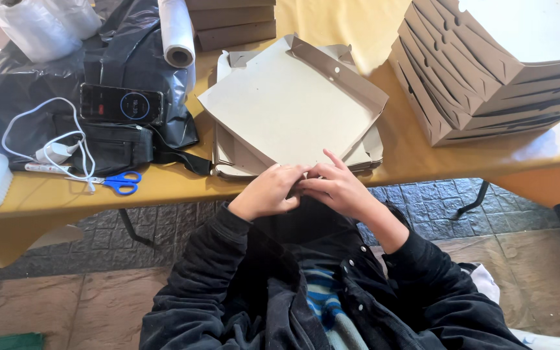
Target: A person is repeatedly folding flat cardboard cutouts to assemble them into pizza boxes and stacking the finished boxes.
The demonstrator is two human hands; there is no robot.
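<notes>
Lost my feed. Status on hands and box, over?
Left hand and right hand both pinching near edge of flat cardboard box. Stack of blanks beneath. Nothing in the way.

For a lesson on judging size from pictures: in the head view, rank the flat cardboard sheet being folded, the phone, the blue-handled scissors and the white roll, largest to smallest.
1. Flat cardboard sheet, by far the largest.
2. White roll, though its top is cut off by the frame.
3. Phone.
4. Blue-handled scissors.
Roll and phone look close, so their order is unsure.
</notes>
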